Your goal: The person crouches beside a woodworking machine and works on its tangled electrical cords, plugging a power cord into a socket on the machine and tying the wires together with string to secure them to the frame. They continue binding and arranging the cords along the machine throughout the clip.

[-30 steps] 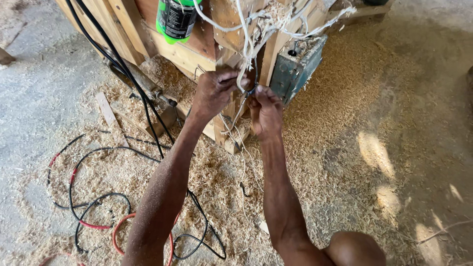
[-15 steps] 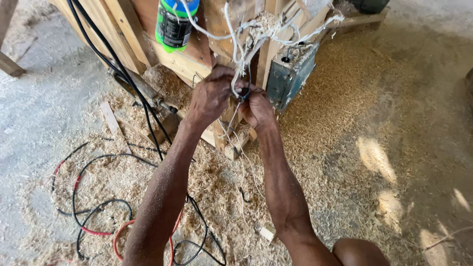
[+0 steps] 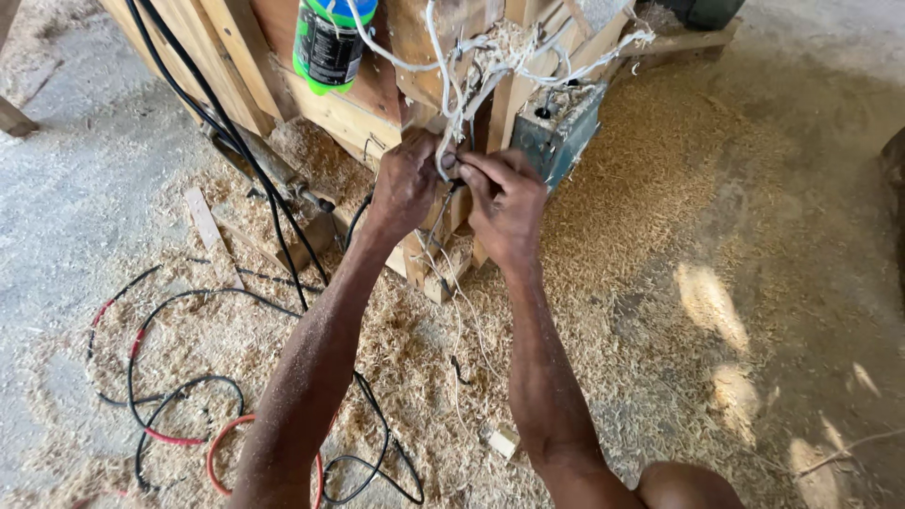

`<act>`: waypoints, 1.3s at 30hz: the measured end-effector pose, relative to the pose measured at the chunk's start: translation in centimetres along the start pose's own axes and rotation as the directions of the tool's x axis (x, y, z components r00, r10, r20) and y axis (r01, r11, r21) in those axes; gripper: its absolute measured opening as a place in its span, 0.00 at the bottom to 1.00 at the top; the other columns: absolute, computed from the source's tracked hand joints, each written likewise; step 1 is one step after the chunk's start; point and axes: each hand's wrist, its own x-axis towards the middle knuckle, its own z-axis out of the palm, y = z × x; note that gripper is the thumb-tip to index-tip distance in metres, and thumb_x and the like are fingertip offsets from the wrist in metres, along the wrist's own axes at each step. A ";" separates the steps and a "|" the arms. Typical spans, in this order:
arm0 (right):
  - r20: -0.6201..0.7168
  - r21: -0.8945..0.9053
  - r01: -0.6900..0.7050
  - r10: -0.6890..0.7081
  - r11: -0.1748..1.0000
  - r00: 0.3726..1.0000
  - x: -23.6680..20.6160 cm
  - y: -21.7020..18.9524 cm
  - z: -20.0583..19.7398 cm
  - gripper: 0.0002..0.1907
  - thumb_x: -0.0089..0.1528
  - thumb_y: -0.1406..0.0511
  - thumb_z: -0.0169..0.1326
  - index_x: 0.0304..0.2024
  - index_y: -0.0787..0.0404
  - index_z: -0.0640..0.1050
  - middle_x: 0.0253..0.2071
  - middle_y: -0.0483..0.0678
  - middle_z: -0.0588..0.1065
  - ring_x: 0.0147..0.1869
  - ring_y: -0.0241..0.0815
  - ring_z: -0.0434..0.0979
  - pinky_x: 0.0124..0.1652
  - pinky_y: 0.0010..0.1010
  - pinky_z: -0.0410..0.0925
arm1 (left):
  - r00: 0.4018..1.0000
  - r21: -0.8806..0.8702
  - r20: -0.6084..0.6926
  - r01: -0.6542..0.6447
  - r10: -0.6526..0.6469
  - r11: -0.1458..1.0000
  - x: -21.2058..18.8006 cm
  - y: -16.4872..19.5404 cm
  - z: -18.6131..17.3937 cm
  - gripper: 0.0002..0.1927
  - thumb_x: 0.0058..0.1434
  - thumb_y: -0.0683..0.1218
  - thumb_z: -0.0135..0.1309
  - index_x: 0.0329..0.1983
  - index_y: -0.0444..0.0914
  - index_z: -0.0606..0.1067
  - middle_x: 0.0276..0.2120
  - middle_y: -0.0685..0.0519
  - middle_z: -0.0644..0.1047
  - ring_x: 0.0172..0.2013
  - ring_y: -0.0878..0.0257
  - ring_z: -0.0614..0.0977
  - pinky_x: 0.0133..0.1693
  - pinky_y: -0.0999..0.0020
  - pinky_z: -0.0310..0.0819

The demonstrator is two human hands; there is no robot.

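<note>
Nearest the camera, a bare knee [image 3: 686, 485] shows at the bottom edge, and both forearms reach away from it over a floor [image 3: 75, 188] thick with sawdust and shavings. On that floor to the left lie loose loops of red and black cable [image 3: 170, 415], and a small pale block [image 3: 503, 441] sits beside the right forearm. Further out, the left hand [image 3: 403, 184] and the right hand [image 3: 507, 203] meet close together at a tangle of white wires [image 3: 462, 99] that hangs down the front of a wooden frame [image 3: 339, 113]. The left fingers are curled shut around the wires at their lower end; the right fingers [image 3: 471, 170] are pinched together on the same bundle just beside them, the two hands almost touching. Right of the hands, a blue-grey metal box [image 3: 556, 137] is fixed to the frame, dusted with shavings. Above and left, a green and black bottle [image 3: 332, 42] rests on the timber, and thick black cables [image 3: 226, 141] run down past it to the floor.
</note>
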 end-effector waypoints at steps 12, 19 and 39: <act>0.015 0.107 -0.009 0.007 0.994 1.000 0.9 -0.5 -1.0 0.04 0.69 0.72 0.58 0.38 0.64 0.78 0.38 0.46 0.75 0.36 0.35 0.75 0.32 0.24 0.73 | 0.908 -0.488 0.096 0.401 -0.409 0.775 0.0 0.5 -1.1 0.11 0.73 0.38 0.46 0.50 0.42 0.79 0.37 0.57 0.84 0.17 0.74 0.74 0.17 0.80 0.70; 0.221 0.830 -0.498 0.671 0.251 0.708 -3.7 2.6 1.1 0.05 0.65 0.73 0.58 0.33 0.63 0.79 0.27 0.45 0.73 0.27 0.35 0.69 0.28 0.27 0.66 | 0.976 -0.078 0.122 0.191 -0.181 0.979 -0.2 1.0 -0.7 0.15 0.64 0.34 0.57 0.49 0.43 0.83 0.39 0.52 0.81 0.28 0.72 0.79 0.23 0.78 0.77; 0.267 0.119 -0.736 0.692 0.667 0.671 -1.7 2.2 1.7 0.14 0.67 0.73 0.47 0.43 0.61 0.84 0.25 0.47 0.79 0.19 0.34 0.73 0.16 0.25 0.66 | 0.989 0.085 0.147 -0.040 0.027 0.996 0.4 1.3 -0.8 0.23 0.51 0.25 0.48 0.48 0.33 0.77 0.45 0.38 0.79 0.44 0.48 0.83 0.41 0.61 0.83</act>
